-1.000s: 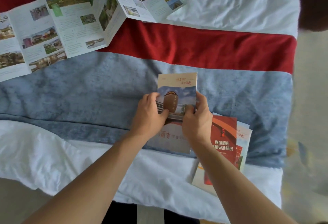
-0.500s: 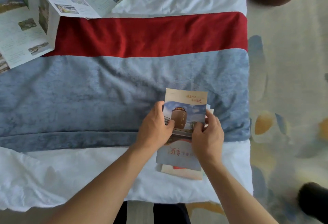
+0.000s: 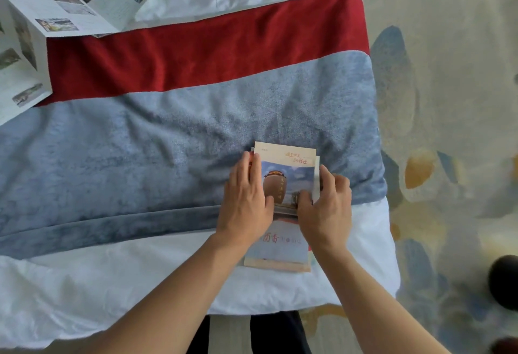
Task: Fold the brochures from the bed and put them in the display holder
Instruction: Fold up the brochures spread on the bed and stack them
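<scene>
Spreading out far beyond my left hand [image 3: 246,202], the bed [image 3: 196,140] with its blue and red runner still carries one big unfolded brochure [image 3: 56,14], well away up past my fingertips. Between my two hands lies the folded brochure [image 3: 286,182] with the jar on its cover, sitting on a small stack [image 3: 277,265] of other folded ones whose edges peek out below my wrists. My left hand lies flat against its left edge, fingers together; my right hand [image 3: 325,208] curls round the right edge, thumb on the cover, so both press on it without lifting. I judge the paper light, thin and a bit slick, apt to spring open or slide off the stack. Best to pinch the whole stack by its long edges, near the folds. No display holder is in view.
</scene>
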A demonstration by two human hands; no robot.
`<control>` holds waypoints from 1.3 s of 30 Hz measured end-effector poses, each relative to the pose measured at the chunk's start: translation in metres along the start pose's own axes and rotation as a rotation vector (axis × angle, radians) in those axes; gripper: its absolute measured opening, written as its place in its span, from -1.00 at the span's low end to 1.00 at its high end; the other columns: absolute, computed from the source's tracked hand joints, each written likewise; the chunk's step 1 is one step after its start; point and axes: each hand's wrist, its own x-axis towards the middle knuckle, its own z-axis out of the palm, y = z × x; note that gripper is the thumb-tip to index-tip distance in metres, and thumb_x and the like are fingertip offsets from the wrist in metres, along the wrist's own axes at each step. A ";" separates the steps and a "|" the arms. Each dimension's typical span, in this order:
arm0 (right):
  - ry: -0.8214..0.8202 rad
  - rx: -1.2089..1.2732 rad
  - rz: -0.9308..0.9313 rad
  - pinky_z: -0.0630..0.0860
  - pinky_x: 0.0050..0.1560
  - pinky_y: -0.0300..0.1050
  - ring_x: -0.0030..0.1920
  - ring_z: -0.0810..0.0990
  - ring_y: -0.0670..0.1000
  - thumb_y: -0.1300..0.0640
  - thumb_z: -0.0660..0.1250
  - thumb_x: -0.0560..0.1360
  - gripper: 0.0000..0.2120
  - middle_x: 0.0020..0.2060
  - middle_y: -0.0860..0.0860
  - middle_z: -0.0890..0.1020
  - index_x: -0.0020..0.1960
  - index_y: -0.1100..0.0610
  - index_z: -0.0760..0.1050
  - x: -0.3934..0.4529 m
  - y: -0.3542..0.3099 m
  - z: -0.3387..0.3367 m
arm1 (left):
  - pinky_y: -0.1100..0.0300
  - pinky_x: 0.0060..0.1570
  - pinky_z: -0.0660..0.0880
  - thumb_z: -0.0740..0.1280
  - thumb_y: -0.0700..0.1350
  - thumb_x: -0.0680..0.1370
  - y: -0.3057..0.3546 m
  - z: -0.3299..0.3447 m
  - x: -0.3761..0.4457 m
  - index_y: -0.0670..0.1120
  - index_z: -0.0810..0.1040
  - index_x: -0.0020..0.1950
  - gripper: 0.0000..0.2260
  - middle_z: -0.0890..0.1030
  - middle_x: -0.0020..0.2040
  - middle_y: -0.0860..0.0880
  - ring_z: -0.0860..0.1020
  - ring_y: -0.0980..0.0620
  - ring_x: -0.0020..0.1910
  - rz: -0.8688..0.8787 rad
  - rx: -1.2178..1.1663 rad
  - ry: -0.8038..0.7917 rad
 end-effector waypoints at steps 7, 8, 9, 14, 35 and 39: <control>-0.019 0.137 0.058 0.32 0.29 -0.02 0.26 0.42 0.16 0.21 0.37 0.46 -0.43 0.23 0.10 0.50 0.46 0.15 0.39 0.004 -0.005 0.005 | 0.08 0.53 0.07 0.30 -0.24 0.52 0.008 0.004 0.000 -0.24 0.06 0.59 -0.31 0.01 0.61 -0.20 0.02 -0.10 0.60 0.069 -0.170 0.010; -0.022 0.138 0.050 0.33 0.29 -0.02 0.25 0.43 0.17 0.22 0.38 0.45 -0.43 0.22 0.11 0.50 0.46 0.15 0.39 0.006 -0.004 0.005 | 0.09 0.51 0.09 0.31 -0.24 0.51 0.006 0.005 0.000 -0.24 0.07 0.58 -0.31 0.01 0.61 -0.19 0.02 -0.09 0.60 0.077 -0.166 0.014; -0.026 0.130 0.040 0.34 0.27 -0.02 0.25 0.44 0.17 0.24 0.38 0.44 -0.42 0.22 0.11 0.50 0.45 0.16 0.40 0.006 -0.003 0.004 | 0.09 0.50 0.09 0.32 -0.23 0.51 0.004 0.006 0.000 -0.23 0.06 0.59 -0.30 0.00 0.61 -0.18 0.02 -0.09 0.59 0.082 -0.155 0.011; -0.032 0.062 -0.046 0.34 0.24 -0.05 0.20 0.45 0.19 0.28 0.40 0.40 -0.43 0.23 0.10 0.51 0.40 0.13 0.47 0.003 0.000 0.004 | 0.07 0.55 -0.02 0.34 -0.17 0.52 -0.001 0.017 -0.008 -0.22 -0.05 0.60 -0.22 -0.10 0.61 -0.22 -0.08 -0.13 0.60 0.020 -0.089 -0.046; -0.107 -0.259 -0.339 0.42 0.05 0.09 0.17 0.51 0.21 0.19 0.48 0.37 -0.64 0.24 0.05 0.56 0.15 0.04 0.63 0.012 -0.018 0.004 | 0.00 0.28 0.35 0.32 -0.18 0.45 0.005 0.010 0.005 -0.05 0.47 0.23 -0.65 0.35 0.43 -0.07 0.26 -0.07 0.47 0.240 0.164 -0.027; -0.125 -0.375 -0.413 0.43 -0.02 0.10 0.05 0.54 0.20 0.25 0.52 0.27 -0.59 0.14 0.07 0.58 0.11 0.06 0.64 0.016 -0.009 -0.003 | 0.02 0.26 0.39 0.32 -0.22 0.45 0.009 0.010 0.004 -0.05 0.44 0.24 -0.64 0.32 0.44 -0.07 0.23 -0.08 0.48 0.212 0.167 -0.052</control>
